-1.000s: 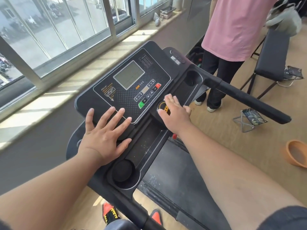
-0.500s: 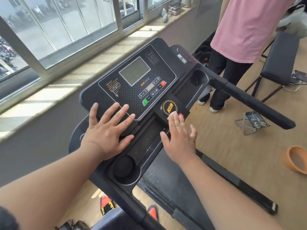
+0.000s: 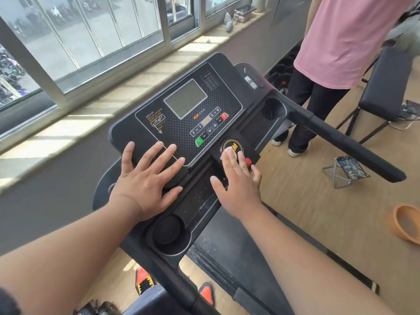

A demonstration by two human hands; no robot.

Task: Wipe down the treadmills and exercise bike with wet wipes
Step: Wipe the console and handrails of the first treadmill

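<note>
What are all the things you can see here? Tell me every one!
black treadmill console: one, black, middle, below the window
grey display screen: one, grey, on the console
green button: one, green, under the screen
red button: one, red, right of the screen
round yellow-ringed badge: one, black and yellow, at the console's lower edge
white wet wipe: one, white, under the right fingers, on the badge
black handrail: one, black, right side
black padded bench: one, far right
orange bowl: one, on the floor, right
person in pink shirt: one, standing, top right
left hand: flat on the console
right hand: presses the wipe
</note>
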